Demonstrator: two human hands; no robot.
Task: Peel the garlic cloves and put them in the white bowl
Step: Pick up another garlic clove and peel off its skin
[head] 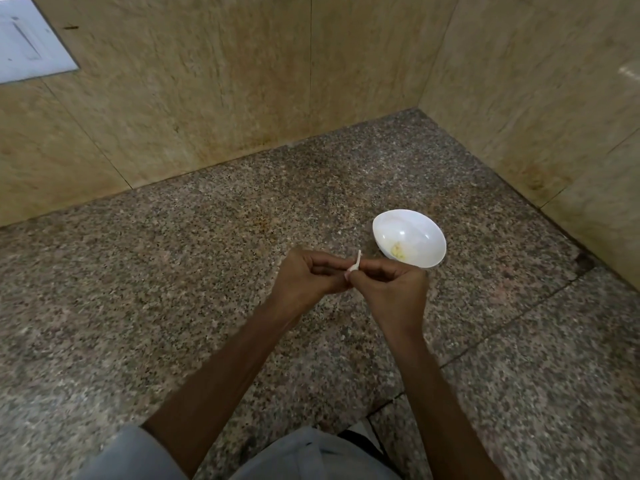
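Both hands meet above the speckled granite counter. My left hand [308,277] and my right hand [391,289] pinch a small garlic clove [354,268] between their fingertips, and a strip of white skin sticks up from it. Most of the clove is hidden by the fingers. The white bowl [408,239] stands just beyond my right hand, to its upper right, with a few pale peeled garlic pieces [397,251] lying at its bottom.
The granite counter [207,254] runs into a corner of beige stone walls [242,81] at the back and right. A white switch plate [27,39] is on the wall at the upper left. A seam crosses the counter at the right.
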